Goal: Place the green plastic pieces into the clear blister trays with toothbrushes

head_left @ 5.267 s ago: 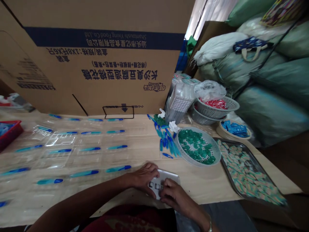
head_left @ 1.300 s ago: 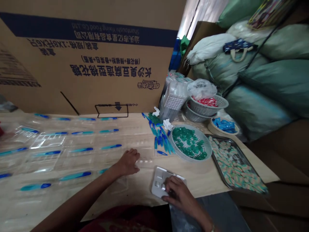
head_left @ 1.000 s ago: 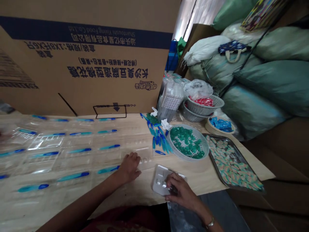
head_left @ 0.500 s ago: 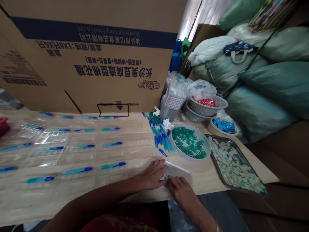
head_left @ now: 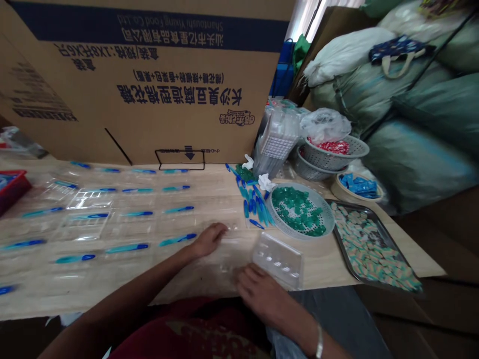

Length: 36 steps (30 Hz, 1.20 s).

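Along the near edge of the wooden surface [head_left: 322,262], the left hand [head_left: 209,240] lies open and empty, its fingers loosely curled on clear plastic film [head_left: 224,254], while the right hand [head_left: 260,291] rests low with its fingers spread and holds nothing that can be seen. Just right of it sits a clear blister tray [head_left: 277,260], its small cavities apparently empty. To the left, rows of clear trays each seem to carry one blue-and-teal plastic stick [head_left: 177,240], so that side looks largely laid out; how many rows run beyond the left of view cannot be told. Farther right, a loose heap of the same sticks [head_left: 254,207] remains unplaced, beside a perforated basket [head_left: 332,219] of green pieces and a metal tray [head_left: 354,209] packed with pale multicoloured sticks. Behind them stand a stack of clear trays [head_left: 277,142], plastic colanders [head_left: 355,147] holding red packets, and a round tray [head_left: 355,197] of blue sachets. A large cardboard carton panel [head_left: 149,80] closes off the far side, green sacks [head_left: 422,114] are heaped at the right, and a red crate [head_left: 13,184] sits at the far left.
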### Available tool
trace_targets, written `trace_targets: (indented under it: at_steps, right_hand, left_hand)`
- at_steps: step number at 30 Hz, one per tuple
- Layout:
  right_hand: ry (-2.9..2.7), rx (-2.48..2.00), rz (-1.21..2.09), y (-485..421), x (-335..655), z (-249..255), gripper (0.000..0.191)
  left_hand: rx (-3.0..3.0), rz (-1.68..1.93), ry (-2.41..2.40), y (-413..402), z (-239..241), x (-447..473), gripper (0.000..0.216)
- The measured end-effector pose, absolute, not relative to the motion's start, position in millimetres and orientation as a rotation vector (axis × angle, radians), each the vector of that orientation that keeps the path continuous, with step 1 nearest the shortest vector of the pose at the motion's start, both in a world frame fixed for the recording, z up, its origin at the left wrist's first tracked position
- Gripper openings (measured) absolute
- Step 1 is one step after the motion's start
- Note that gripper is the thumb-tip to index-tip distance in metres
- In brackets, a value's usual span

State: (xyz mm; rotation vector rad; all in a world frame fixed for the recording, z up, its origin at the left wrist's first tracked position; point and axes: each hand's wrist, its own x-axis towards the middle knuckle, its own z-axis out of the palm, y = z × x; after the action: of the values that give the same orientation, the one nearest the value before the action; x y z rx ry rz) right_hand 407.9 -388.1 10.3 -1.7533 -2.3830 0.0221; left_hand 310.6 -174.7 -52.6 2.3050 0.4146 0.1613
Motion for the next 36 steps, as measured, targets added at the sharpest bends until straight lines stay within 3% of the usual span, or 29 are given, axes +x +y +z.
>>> trace_targets:
  at_steps: [6, 13, 18, 26, 36]
  right_hand:
    - [-2.434, -1.686, 0.146, -359.8, 396.3, -18.9, 0.006]
    - [-1.709, -2.064, 0.307, -417.8, 479.2, -30.8, 0.011]
    - [-1.454, -1.959, 0.621, -436.3, 511.6, -47.7, 0.020]
    - [-1.422, -1.868, 0.762, -433.4, 516.4, -38.2, 0.028]
    - [-1.428, -1.807, 0.896, -438.1, 523.2, -39.9, 0.028]
  left_hand:
    - [2.325, 0.089, 0.297, -153.8, -38.2, 313.9, 0.017]
    - [2.707, -0.054, 0.209, -176.9, -27.7, 296.8, 0.036]
    - [2.697, -0.123, 0.106, -186.2, -30.7, 291.7, 0.042]
    - [2.669, -0.079, -0.211, -232.1, -27.7, 336.4, 0.051]
    - [2.789, -0.053, -0.430, -250.3, -35.3, 356.9, 0.042]
